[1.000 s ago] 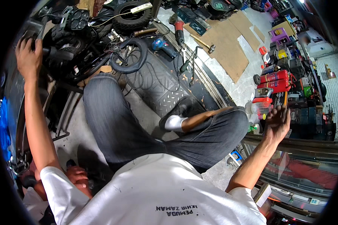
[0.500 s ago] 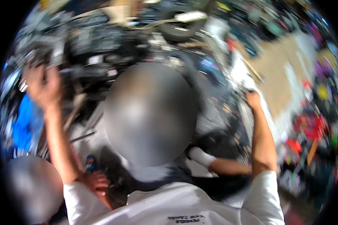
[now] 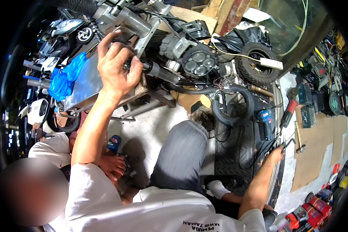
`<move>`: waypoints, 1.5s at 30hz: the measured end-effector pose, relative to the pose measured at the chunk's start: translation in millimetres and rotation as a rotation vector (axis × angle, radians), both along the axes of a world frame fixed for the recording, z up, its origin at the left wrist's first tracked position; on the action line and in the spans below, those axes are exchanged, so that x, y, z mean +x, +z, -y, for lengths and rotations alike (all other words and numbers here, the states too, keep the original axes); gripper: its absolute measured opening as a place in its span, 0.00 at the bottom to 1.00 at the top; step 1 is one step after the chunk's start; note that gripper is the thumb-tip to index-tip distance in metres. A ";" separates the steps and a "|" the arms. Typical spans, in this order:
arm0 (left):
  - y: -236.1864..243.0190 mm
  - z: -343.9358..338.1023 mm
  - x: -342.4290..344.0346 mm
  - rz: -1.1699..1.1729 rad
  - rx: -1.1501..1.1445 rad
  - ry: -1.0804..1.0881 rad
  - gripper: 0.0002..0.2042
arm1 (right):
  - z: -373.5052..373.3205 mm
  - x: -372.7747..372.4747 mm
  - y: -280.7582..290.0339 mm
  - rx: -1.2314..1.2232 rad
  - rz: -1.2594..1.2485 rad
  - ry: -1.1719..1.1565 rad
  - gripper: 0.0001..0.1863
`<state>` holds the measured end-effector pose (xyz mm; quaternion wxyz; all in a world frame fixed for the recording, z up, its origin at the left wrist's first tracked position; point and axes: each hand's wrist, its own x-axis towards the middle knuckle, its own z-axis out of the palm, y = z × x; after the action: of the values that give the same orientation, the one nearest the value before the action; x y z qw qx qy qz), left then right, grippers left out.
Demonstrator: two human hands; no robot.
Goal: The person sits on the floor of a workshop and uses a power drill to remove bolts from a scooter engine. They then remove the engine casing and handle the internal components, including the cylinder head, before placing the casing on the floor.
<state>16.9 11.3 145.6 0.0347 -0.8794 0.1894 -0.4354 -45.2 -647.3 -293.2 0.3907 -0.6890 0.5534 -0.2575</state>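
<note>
The metal-topped bench [image 3: 87,83] takes up most of ten o'clock, and the black patterned mat [image 3: 232,154] lies toward four. Up at eleven is a grey metal bracket [image 3: 125,23], with my left hand [image 3: 118,71] right by it. Those fingers are bent inward at the near end of a black cylinder [image 3: 160,72] that slants off toward four; their undersides are hidden, so I can't tell how firmly they hold it, if at all. To brace well here, I reckon the thumb and fingers should wrap fully round the cylinder, tips kept clear of the bracket's gaps. My right hand [image 3: 275,154] is low, near four o'clock, at the end of a slim metal tool [image 3: 288,144]. Its fingers are mostly out of sight, and I can't tell whether they've gripped it. A look down and slow fingers would serve best there, with the hammer [image 3: 298,136] just beyond at three.

As for containers, the blue plastic bag [image 3: 69,79] sits at the bench's left edge, near ten, contents hidden. The dark boxy cases [image 3: 305,94] at three, the red cylinders [image 3: 320,205] at four and the smaller red-and-white bottle [image 3: 332,178] above them show me only their outsides.
</note>
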 end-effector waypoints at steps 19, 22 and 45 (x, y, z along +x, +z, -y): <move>-9.6 -33.0 -0.6 -0.030 0.130 -0.003 0.05 | -123.1 -36.4 57.8 0.592 0.287 0.115 0.09; -15.9 -54.0 5.7 -0.122 0.052 -0.048 0.04 | -84.1 -37.7 33.9 0.387 0.321 0.113 0.10; -27.9 -76.5 1.9 -0.241 -0.142 -0.072 0.07 | -228.3 -74.3 2.0 0.159 -0.476 0.936 0.22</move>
<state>18.8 87.8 117.7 -0.0665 -0.9182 0.1924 -0.3399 -119.5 -419.0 -291.2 0.3786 -0.8698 0.2780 0.1508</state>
